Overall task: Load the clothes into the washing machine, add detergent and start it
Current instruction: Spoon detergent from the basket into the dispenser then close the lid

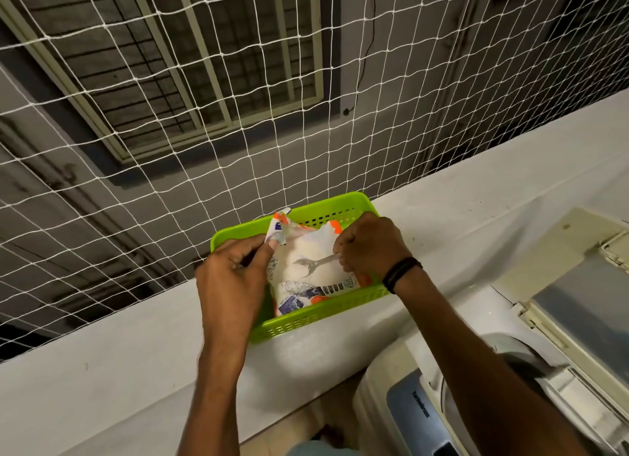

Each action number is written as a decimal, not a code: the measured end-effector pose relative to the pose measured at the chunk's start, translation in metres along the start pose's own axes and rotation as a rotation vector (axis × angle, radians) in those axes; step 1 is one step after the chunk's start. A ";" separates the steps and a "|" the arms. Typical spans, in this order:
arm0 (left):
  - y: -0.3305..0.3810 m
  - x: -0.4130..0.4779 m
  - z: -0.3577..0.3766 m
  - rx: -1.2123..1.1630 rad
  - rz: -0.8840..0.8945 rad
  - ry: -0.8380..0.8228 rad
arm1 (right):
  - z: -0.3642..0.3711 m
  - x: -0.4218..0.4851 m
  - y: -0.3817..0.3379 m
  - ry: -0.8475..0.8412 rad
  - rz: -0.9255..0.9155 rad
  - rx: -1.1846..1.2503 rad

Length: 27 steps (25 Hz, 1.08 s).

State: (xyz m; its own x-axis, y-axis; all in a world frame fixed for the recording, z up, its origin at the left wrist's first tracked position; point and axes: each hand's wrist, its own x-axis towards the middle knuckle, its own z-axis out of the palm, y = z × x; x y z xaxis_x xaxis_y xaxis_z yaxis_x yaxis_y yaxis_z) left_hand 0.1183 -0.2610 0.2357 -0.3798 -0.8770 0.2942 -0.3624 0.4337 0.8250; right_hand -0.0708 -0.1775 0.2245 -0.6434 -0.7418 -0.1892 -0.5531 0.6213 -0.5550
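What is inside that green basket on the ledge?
The green basket holds an opened detergent bag with white powder and a metal spoon showing. The left hand and right hand grip the bag's edges. Whatever lies beneath the bag is hidden.

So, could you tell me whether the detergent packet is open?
Open: both hands spread the white plastic detergent packet's mouth, exposing powder and a spoon.

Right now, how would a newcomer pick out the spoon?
Find the white ledge under the net, then the green basket sitting on it. In the basket sits an open detergent bag held by both hands; the spoon lies in its white powder, the only grey metal thing there.
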 end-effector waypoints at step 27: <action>0.003 -0.008 0.005 0.029 -0.039 -0.028 | -0.045 -0.044 0.013 -0.037 0.071 0.535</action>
State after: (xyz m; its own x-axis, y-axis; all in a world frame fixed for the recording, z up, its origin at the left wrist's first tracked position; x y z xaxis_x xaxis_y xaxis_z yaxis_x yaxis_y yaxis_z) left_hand 0.1158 -0.2521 0.2333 -0.3879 -0.8877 0.2479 -0.4023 0.4051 0.8210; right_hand -0.0729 -0.1255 0.2622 -0.6452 -0.7171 -0.2637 -0.1565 0.4619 -0.8730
